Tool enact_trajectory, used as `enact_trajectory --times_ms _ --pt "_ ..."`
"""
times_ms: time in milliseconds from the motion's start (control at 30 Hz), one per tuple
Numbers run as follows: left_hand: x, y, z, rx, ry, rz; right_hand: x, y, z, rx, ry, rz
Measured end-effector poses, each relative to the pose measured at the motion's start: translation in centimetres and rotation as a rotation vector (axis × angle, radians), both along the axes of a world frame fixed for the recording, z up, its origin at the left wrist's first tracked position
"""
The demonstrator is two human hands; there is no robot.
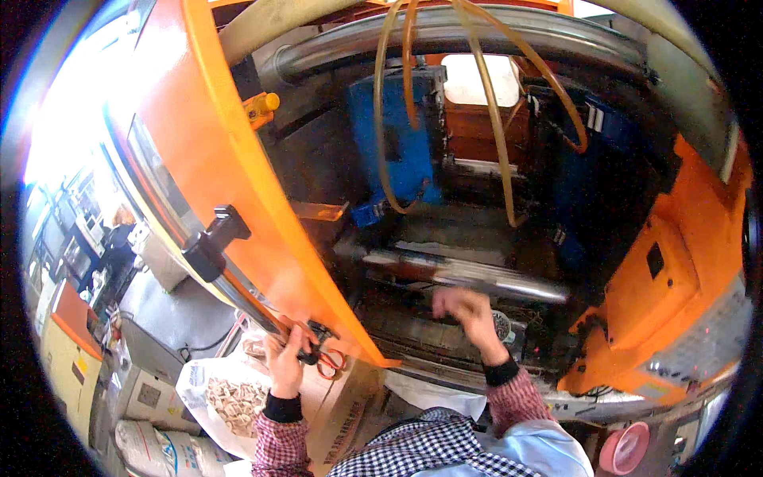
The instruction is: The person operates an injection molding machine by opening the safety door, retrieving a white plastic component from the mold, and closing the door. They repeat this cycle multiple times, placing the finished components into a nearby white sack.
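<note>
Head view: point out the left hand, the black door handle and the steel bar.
left hand (286, 362), head view, on its back.
black door handle (214, 241), head view, on its grip.
steel bar (477, 278), head view, on its shiny middle.

white open sack (230, 397), white sacks (163, 453)

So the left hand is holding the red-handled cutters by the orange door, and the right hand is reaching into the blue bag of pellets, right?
Not quite. The head view shows the right hand reaching into the open machine, below the metal bar, not into a bag. The left hand does hold the red-handled cutters by the orange door.
</note>
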State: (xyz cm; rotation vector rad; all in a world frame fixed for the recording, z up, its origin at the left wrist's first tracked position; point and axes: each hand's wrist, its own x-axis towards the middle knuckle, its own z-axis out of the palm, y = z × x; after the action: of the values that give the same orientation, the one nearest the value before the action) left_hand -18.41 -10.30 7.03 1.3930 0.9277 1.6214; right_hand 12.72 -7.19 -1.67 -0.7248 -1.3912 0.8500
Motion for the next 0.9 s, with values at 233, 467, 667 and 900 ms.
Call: enact_trajectory --times_ms 233,467,667,900 --pt "4.7 -2.1 -1.4 -0.006 0.094 -0.7 0.2 -14.4 -6.4 -0.532 0.372 0.012" --pt "12.6 -6.2 -1.3 -0.021 0.17 -0.977 1.4 -20.0 -5.0 -0.43 0.576 -0.334" --pt "18.2 -9.4 -1.2 0.047 0.304 -0.992 2.3 -24.0 -6.9 -0.61 0.078 -0.759" --pt "28.0 -14.3 -3.2 0.291 0.182 -1.057 2.4 -24.0 -15.5 -0.618 -1.022 -0.799"
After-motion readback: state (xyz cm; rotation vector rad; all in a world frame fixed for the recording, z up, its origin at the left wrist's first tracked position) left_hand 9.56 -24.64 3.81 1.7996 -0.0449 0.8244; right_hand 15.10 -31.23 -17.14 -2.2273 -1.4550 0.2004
